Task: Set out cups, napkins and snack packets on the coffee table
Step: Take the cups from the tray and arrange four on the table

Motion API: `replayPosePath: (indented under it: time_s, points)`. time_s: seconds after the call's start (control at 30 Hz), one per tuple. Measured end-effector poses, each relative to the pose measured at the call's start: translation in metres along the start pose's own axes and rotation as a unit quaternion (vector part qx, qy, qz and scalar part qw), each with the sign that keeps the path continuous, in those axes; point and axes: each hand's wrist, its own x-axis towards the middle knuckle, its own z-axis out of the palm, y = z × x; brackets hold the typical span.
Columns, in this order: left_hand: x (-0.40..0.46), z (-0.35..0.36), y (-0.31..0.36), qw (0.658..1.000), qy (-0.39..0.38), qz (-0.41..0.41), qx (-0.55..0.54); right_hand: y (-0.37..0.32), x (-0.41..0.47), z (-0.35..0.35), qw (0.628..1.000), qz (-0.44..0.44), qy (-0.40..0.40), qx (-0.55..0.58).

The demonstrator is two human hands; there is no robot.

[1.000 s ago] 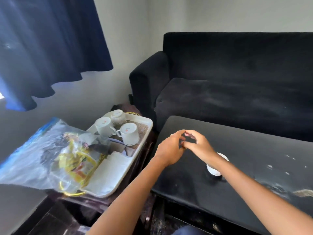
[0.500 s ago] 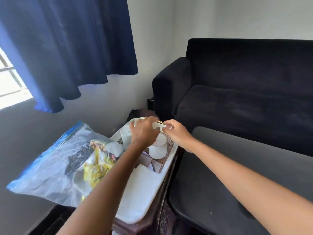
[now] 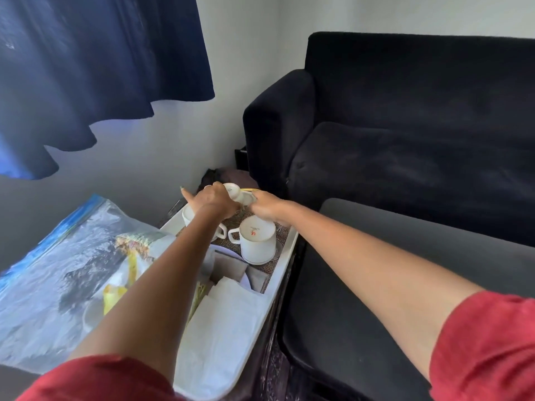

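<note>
A white tray [image 3: 285, 257] on a side table holds upside-down white cups, saucers and white napkins [image 3: 228, 316]. One cup [image 3: 257, 238] stands inverted on a saucer near the tray's right rim; another cup [image 3: 189, 215] is partly hidden behind my left forearm. At the tray's far end my left hand [image 3: 215, 199] and my right hand [image 3: 267, 208] both grip a third white cup [image 3: 238, 193], lifted and tilted above the tray. A clear zip bag of snack packets [image 3: 72, 273] lies left of the tray. The dark coffee table [image 3: 405, 267] is to the right.
A black sofa [image 3: 405, 140] stands behind the coffee table, its armrest close to the tray's far end. A dark blue curtain [image 3: 86, 68] hangs at the upper left over a grey wall. Dark objects sit on the floor between sofa and wall.
Both hands went from the coffee table, where a cup stood, left to the tray. They now hold a cup raised off the tray's far end.
</note>
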Motion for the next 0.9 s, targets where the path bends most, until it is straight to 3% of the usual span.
replayPosePath:
  time_s: [0.2,0.5,0.7,0.9]
  points:
    - [0.002,0.001,0.003,0.997,0.074,0.021,0.015,-0.001,0.002,0.002,0.999,0.011,-0.014,0.046]
    - [-0.047,-0.009,0.041,0.965,0.198,0.087,-0.151,0.01,-0.049,-0.037,0.977,0.007,0.083,0.197]
    - [-0.105,-0.023,0.078,0.934,0.24,0.167,-0.205,0.024,-0.113,-0.077,0.937,0.049,0.147,0.314]
    - [-0.182,-0.022,0.128,0.89,0.27,0.286,-0.232,0.064,-0.18,-0.112,0.897,0.099,0.104,0.419]
